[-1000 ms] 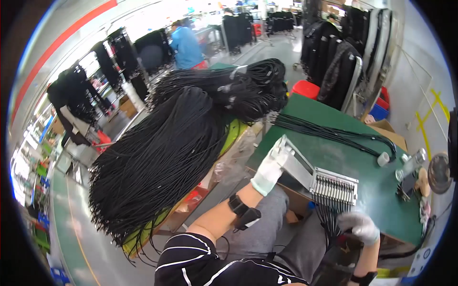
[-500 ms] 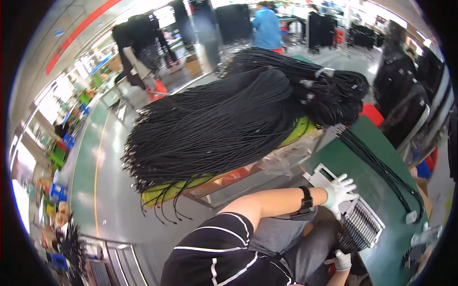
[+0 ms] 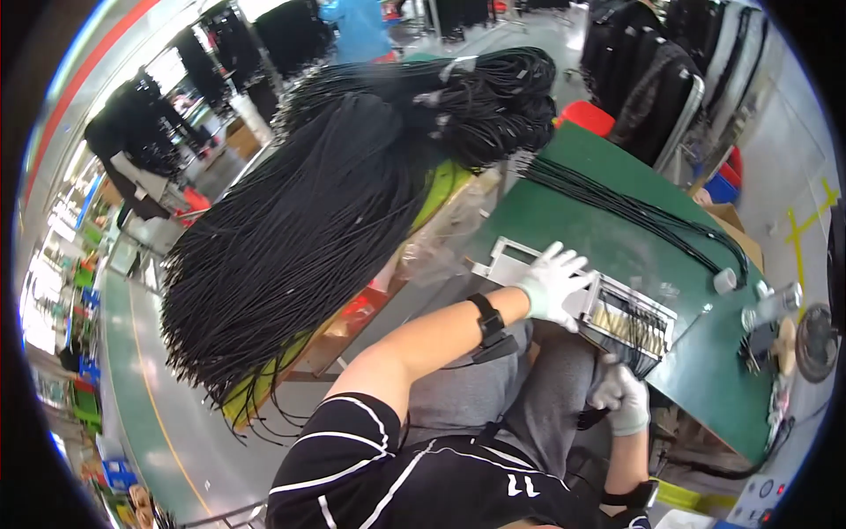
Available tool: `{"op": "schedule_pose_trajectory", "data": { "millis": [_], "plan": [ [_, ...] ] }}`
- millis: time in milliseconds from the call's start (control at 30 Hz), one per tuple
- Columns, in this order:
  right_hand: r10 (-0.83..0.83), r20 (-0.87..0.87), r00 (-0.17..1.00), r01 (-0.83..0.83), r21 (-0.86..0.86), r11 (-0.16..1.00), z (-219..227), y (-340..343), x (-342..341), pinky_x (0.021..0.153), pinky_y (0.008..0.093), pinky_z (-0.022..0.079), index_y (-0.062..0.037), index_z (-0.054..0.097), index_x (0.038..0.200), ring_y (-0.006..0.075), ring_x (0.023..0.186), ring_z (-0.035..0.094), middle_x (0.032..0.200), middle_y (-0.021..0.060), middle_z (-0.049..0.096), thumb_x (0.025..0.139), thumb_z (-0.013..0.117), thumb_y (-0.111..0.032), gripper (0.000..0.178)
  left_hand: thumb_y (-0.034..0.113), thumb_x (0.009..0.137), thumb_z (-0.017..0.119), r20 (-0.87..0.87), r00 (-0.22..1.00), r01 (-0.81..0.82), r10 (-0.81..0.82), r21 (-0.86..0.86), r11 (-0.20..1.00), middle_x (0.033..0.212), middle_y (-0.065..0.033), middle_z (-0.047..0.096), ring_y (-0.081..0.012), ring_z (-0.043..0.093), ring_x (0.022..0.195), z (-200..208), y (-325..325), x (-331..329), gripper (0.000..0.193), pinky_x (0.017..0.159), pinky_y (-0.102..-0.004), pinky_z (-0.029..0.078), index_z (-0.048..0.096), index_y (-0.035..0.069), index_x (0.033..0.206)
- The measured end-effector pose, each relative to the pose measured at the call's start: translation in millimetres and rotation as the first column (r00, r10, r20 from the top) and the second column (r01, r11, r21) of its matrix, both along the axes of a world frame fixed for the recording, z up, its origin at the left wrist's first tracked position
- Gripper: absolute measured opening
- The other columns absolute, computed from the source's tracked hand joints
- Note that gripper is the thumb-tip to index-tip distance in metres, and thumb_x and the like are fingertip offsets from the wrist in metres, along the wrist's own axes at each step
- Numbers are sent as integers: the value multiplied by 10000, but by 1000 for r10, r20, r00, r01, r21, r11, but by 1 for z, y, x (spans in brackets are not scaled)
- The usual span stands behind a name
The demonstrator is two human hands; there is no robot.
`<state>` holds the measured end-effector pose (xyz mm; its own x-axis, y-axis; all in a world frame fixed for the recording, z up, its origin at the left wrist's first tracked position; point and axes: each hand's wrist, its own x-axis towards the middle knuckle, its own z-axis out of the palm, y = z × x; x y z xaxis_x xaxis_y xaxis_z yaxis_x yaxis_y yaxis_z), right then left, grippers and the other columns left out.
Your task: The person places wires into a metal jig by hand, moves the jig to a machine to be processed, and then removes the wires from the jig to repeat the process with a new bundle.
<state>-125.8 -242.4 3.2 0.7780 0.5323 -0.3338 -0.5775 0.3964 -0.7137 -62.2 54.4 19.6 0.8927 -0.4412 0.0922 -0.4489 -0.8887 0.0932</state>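
My left hand (image 3: 553,280), in a white glove, lies flat with fingers spread on a grey metal fixture (image 3: 507,260) on the green table (image 3: 617,238). The fixture's right end is a comb rack (image 3: 630,319) with thin black cables threaded through its slots. My right hand (image 3: 622,398), also gloved, is closed just below the table's front edge, around the black cable ends (image 3: 636,357) that hang from the rack. A black watch sits on my left wrist.
A huge bundle of black cables (image 3: 308,220) hangs over a yellow-green cart to my left. More cables (image 3: 634,212) lie across the table. A small white cup (image 3: 724,280), a bottle (image 3: 775,304) and a fan (image 3: 815,339) stand at the table's right end. A person in blue (image 3: 357,26) works far back.
The view swung left toward the cable bundle and has come back to the table. My left hand stayed on the fixture; my right hand stayed at the hanging cable ends.
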Motion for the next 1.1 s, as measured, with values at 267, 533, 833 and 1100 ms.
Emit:
{"op": "schedule_pose_trajectory", "data": {
  "millis": [267,533,833,1100],
  "plan": [
    [152,-85,985,-150,22,988,-13,-52,-68,498,298,436,6,649,1164,86,466,407,589,-31,448,970,641,-212,292,795,675,644,-83,996,20,-15,52,998,1566,-202,340,-369,271,1471,12,-12,6,1117,1213,-548,98,378,118,1522],
    [410,41,911,-396,-185,899,84,-45,-35,521,288,481,46,648,1138,107,495,515,646,30,579,980,632,-209,300,602,747,780,-225,712,250,-665,-804,540,1549,-243,354,-369,308,1462,38,-83,-61,1126,1200,-555,200,248,26,1555],
    [757,282,590,134,-958,252,82,-67,-21,772,402,562,-56,674,1116,310,844,702,877,161,696,812,707,-259,367,403,1045,488,-138,761,-567,-634,-618,-545,559,44,316,-91,314,494,112,-73,-34,392,564,-297,354,589,28,988],
    [778,442,446,851,-480,-215,159,-99,108,747,471,508,-134,615,919,333,888,654,885,115,641,826,571,-114,106,381,1024,542,-92,932,-361,-351,-333,-871,532,51,330,-82,380,500,72,109,40,357,759,-313,539,709,66,1028]
  ]
}}
